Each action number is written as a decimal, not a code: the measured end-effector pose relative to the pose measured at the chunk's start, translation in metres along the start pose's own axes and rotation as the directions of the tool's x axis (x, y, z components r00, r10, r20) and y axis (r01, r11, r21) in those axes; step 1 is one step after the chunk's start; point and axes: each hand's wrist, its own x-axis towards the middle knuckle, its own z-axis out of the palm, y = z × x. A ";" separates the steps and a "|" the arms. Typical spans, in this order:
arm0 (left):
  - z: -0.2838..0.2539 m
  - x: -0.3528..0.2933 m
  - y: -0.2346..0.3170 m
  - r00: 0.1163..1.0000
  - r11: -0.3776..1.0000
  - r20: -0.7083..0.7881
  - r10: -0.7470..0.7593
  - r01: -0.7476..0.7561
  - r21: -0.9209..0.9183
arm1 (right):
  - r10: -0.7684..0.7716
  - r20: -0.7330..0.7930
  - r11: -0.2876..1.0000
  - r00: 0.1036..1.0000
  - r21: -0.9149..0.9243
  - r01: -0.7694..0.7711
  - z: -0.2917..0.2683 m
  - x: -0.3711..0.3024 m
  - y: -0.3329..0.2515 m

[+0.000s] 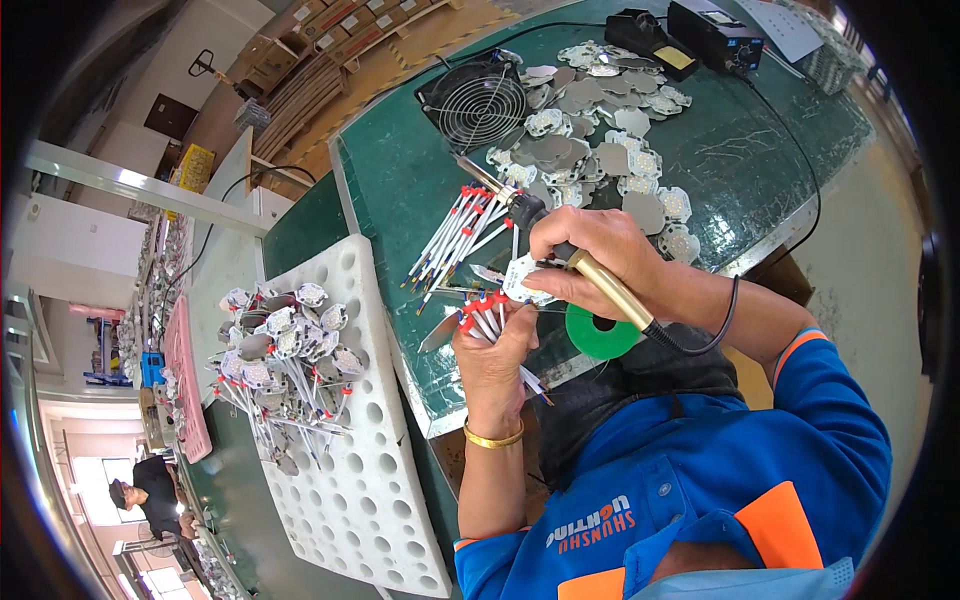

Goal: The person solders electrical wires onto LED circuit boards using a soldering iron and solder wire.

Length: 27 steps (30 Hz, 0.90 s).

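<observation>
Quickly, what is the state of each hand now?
Left hand: closed on a bundle of wires.
Right hand: closed on a soldering iron, its fingers also touching a small white board.

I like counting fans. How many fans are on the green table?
1. The black fan with a round wire grille stands at the far left edge of the green table, beside the heap of round boards. None seems hidden.

Brown cardboard boxes (335, 25) stacked on floor beyond table, white paper sheet (785, 28) at table's far corner
</observation>
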 end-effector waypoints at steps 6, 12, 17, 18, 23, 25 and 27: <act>0.005 -0.012 0.009 0.998 0.993 -0.058 0.005 -0.012 -0.117 | -0.245 -0.107 0.958 0.964 -0.181 0.223 -0.024 -0.008 -0.019; 0.008 -0.010 0.008 0.993 0.989 -0.114 0.025 -0.041 -0.145 | -0.300 0.004 0.953 0.954 -0.034 0.300 -0.048 -0.040 -0.029; 0.007 -0.014 0.005 0.993 0.985 -0.094 0.067 -0.081 -0.152 | -0.335 0.054 0.938 0.941 0.115 0.327 -0.044 -0.064 -0.030; 0.007 -0.014 0.005 0.993 0.986 -0.098 0.064 -0.079 -0.150 | -0.328 0.068 0.939 0.942 0.129 0.318 -0.043 -0.066 -0.032; 0.012 -0.015 0.007 0.990 0.988 -0.121 0.065 -0.081 -0.132 | -0.296 0.038 0.946 0.954 0.148 0.288 -0.037 -0.069 -0.029; 0.012 -0.015 0.006 0.991 0.988 -0.111 0.075 -0.089 -0.126 | -0.282 0.031 0.949 0.959 0.158 0.274 -0.036 -0.069 -0.028; 0.010 -0.016 0.005 0.991 0.988 -0.102 0.084 -0.096 -0.121 | -0.277 0.053 0.948 0.959 0.177 0.264 -0.036 -0.069 -0.028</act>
